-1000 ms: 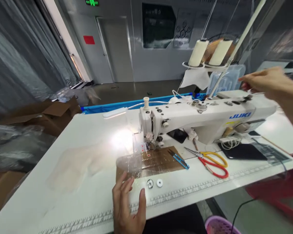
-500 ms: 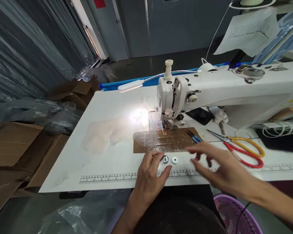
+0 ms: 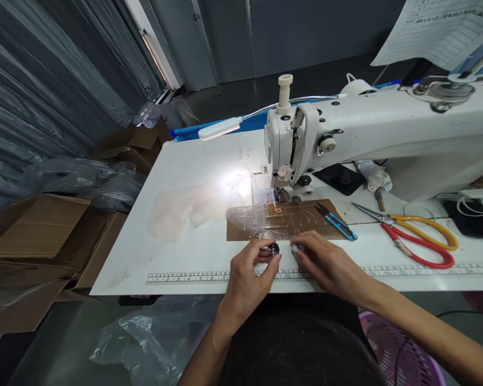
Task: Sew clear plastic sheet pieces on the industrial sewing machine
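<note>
My left hand (image 3: 249,273) rests at the near edge of the white sewing table (image 3: 185,252), its fingers pinched round a small metal bobbin case (image 3: 273,249). Beside it my right hand (image 3: 326,262) has its fingertips closed on a small white bobbin (image 3: 295,248). Both hands meet just in front of a brown taped patch (image 3: 285,225) below the needle of the white sewing machine (image 3: 366,128).
Blue thread snips (image 3: 338,224) lie on the patch's right end; red and yellow scissors (image 3: 410,241) lie further right. A lamp (image 3: 219,128) lights the table. Cardboard boxes (image 3: 36,236) and plastic bags stand left. A purple basket (image 3: 402,354) sits below right.
The view dropped and moved closer. My right hand came down from the machine's top to the white bobbin. My left hand slid forward and closed on the metal bobbin case.
</note>
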The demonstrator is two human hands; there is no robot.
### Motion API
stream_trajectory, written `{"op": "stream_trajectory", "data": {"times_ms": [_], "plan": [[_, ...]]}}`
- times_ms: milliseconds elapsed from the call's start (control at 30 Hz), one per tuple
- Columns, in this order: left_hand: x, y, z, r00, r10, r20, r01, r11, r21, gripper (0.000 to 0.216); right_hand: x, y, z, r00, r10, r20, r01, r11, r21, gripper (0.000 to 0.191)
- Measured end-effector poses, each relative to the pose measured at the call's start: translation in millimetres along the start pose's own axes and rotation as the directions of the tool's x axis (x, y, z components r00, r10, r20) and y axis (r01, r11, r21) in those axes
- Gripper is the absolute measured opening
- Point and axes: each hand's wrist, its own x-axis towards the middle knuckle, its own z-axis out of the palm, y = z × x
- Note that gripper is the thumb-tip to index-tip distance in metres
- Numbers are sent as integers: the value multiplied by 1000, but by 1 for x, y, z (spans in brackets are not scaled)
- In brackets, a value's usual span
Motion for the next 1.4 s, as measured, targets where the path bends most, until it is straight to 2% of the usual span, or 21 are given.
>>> {"op": "stream_trajectory", "data": {"times_ms": [67, 133, 200, 333, 500, 667, 800, 1000, 1267, 1400], "plan": [[0, 1, 0, 990, -133, 58, 141, 973, -182, 27, 2, -8, -2, 993, 116, 21, -117, 952, 281, 30], [1, 1, 0, 967, -220, 125, 249, 916, -316, 31, 4, -16, -3, 980, 185, 73, -197, 850, 488, 36], [3, 1, 0, 948, -265, 177, 316, 854, -413, 35, 6, -23, -2, 977, 172, 122, -211, 787, 580, 35], [5, 3, -1, 921, -265, 284, 384, 733, -561, 46, 11, -28, 7, 978, 101, 183, -195, 751, 631, 32], [2, 5, -2, 927, -279, 249, 374, 723, -581, 27, 12, -27, 14, 990, 89, 105, -134, 806, 577, 26], [1, 6, -3, 913, -343, 223, 395, 597, -698, 40, 5, -26, 12, 998, 54, 44, -70, 854, 515, 27], [3, 7, -4, 897, -375, 232, 410, 513, -755, 31, 5, -29, 10, 999, -25, -36, 37, 932, 362, 12], [3, 8, -6, 882, -401, 249, 423, 436, -795, 27, 8, -33, 9, 986, -132, -100, 149, 972, 182, 11], [1, 5, -6, 898, -399, 186, 390, 523, -758, 26, 13, -34, 7, 963, -119, -241, 153, 980, 126, 9], [3, 3, -6, 918, -364, 161, 360, 587, -725, 33, 21, -36, 2, 954, -162, -253, 204, 967, 150, 7]]}}
